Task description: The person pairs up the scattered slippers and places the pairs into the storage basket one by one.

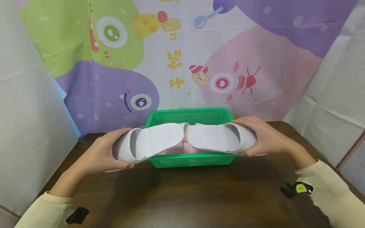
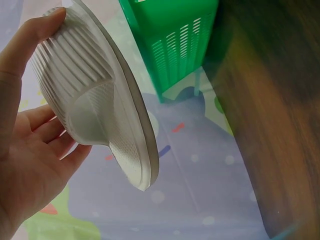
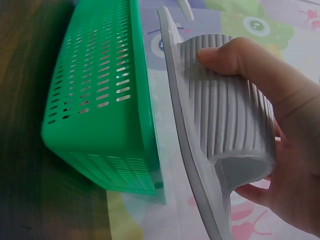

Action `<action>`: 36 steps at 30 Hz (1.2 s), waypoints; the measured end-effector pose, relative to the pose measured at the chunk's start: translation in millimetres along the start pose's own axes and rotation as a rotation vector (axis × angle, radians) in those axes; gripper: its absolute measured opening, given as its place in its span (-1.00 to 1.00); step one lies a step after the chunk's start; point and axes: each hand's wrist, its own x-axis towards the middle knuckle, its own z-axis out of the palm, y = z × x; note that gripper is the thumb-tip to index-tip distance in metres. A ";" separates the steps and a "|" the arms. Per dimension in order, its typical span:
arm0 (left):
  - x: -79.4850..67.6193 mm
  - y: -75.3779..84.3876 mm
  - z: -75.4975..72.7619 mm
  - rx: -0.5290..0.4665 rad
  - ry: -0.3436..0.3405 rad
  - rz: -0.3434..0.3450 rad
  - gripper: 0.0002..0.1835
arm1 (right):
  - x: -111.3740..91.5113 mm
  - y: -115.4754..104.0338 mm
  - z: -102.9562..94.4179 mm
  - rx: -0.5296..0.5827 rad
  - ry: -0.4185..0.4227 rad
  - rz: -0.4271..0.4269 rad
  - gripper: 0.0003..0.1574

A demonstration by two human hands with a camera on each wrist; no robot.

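My left hand [image 1: 98, 155] grips a white slipper [image 1: 166, 136] by its ribbed strap, with the thumb on one side and the fingers on the other. Around the ribbed strap of a second white slipper [image 1: 205, 137], my right hand [image 1: 268, 137] holds in the same way. Both slippers hang above a green basket [image 1: 192, 160], their open ends turned towards each other. In the wrist views, the strap [image 2: 75, 55] lies under my left thumb and the other strap [image 3: 225, 110] under my right thumb. Partly hidden behind the slippers, something pink [image 1: 190, 148] and whitish lies in the basket.
The basket stands towards the back of a dark brown table [image 1: 185, 196]. Behind it hangs a cloth [image 1: 182, 101] printed with cartoon monsters. Pale sheets rise at the left [image 1: 22, 95] and right [image 1: 322, 101]. Black straps hang at both sleeves.
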 end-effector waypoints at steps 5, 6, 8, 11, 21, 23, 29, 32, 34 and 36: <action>0.4 -0.5 0.3 0.006 0.008 0.007 0.09 | 0.4 -0.1 -1.2 -0.008 -0.001 -0.005 0.13; 0.6 -0.6 0.4 0.008 0.009 0.009 0.08 | 0.5 -0.2 -1.4 -0.009 0.000 -0.003 0.13; 0.9 -0.5 0.8 0.010 0.011 0.013 0.08 | 0.5 -0.4 -1.7 -0.011 0.001 -0.004 0.12; 2.1 -0.1 1.2 0.012 0.014 0.022 0.09 | 0.6 -0.9 -2.1 -0.015 0.001 -0.007 0.11; 3.3 1.0 0.0 0.011 0.028 0.027 0.08 | 5.5 -4.5 1.2 0.009 -0.004 -0.007 0.12; 2.7 -0.1 0.1 0.007 0.027 0.026 0.08 | 7.4 -5.4 2.8 0.014 -0.008 -0.009 0.12; 2.9 -1.9 1.7 0.009 0.024 0.026 0.10 | 8.9 -6.5 2.4 0.013 -0.015 -0.014 0.14; 3.2 -2.2 1.5 0.013 0.030 0.030 0.10 | 8.6 -7.1 1.6 0.018 -0.020 -0.007 0.14; 3.1 -2.0 1.2 0.013 0.033 0.035 0.10 | 8.6 -7.5 1.7 0.020 -0.022 -0.007 0.14; 2.9 -1.6 0.9 0.010 0.033 0.039 0.10 | 8.7 -7.7 2.1 0.019 -0.024 -0.007 0.14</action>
